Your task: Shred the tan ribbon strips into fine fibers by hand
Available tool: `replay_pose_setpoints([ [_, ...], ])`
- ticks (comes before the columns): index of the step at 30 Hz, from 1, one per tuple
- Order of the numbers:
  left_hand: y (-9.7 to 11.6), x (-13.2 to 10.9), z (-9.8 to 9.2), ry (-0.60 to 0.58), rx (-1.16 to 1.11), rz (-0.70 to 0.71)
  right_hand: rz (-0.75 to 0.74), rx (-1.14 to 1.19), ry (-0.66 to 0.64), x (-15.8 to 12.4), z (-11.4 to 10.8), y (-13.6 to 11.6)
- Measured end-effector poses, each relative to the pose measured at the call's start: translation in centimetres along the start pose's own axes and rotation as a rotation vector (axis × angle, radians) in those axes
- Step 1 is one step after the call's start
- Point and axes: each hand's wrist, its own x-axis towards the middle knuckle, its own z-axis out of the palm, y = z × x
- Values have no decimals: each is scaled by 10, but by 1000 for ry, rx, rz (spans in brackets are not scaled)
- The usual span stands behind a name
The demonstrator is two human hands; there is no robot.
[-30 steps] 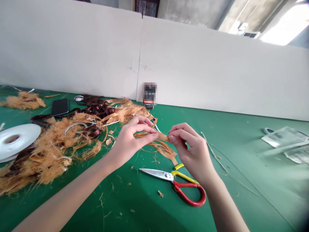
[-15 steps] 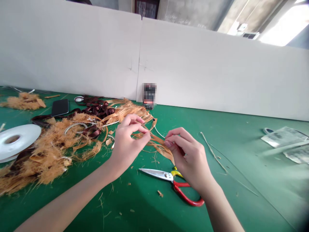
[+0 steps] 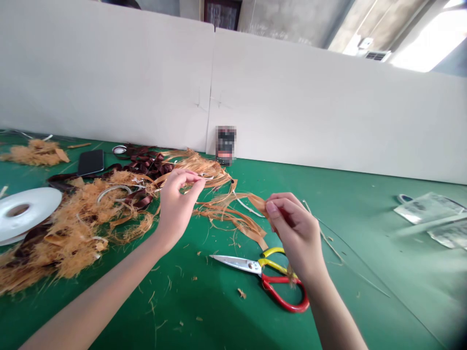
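Note:
My right hand pinches one end of an orange-tan ribbon whose split strands trail leftward. My left hand is closed in a pinch near the left end of those strands; what lies between its fingertips is too small to make out. Beneath the held ribbon, more tan strips lie on the green table. Scissors with one yellow and one red handle rest below the hands, blades pointing left, the handles beside my right wrist.
Frayed tan fibre, dark brown ribbon, a white spool and a black phone are at left. A pixelated upright device leans on the white partition. Clear plastic packets lie right.
My hands have moved apart: the left went left, the right moved right and slightly down with the ribbon end. More of the ribbon strands and of the yellow handle now shows.

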Motion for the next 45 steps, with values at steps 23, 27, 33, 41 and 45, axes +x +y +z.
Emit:
replay_pose_setpoints([
  [23,11,-10,0,-63,30,186,80,89,-19,2,16,-4],
  [27,22,-23,3,-396,53,286,161,127,78,2,25,-9],
  [33,29,-9,18,-411,-314,-317,177,184,-25,2,38,-11],
  [41,32,10,14,-413,-422,-436,53,150,-32,28,32,-19],
  [45,31,11,16,-443,-451,-417,-172,11,-80,39,29,-30],
])
